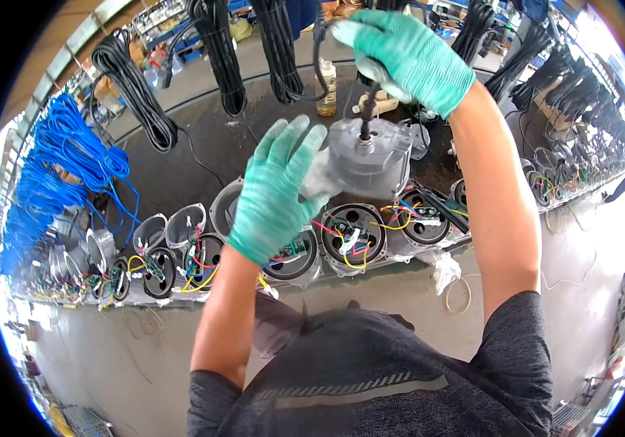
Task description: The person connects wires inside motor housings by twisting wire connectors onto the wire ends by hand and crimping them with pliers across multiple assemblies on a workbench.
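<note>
My left hand (276, 191), in a green glove with pale fingertips, has its fingers spread beside a clear, rounded plastic housing (370, 164). I cannot tell whether its thumb touches the blurred clear part next to the housing. A black cable (366, 109) rises from a fitting on top of the housing. Higher up, my right hand (407, 62), gloved the same way, is closed around this cable, its fingers partly hiding it. Below the housing lies a round black-rimmed unit (354, 237) with red, yellow and blue wires and a white connector.
More wired round units (425, 218) line the bench's near edge. Coiled black cables (217, 62) hang over the dark bench top (181, 164). Blue cable coils (72, 146) are heaped at left. Behind the housing stands a bottle of yellowish liquid (326, 91).
</note>
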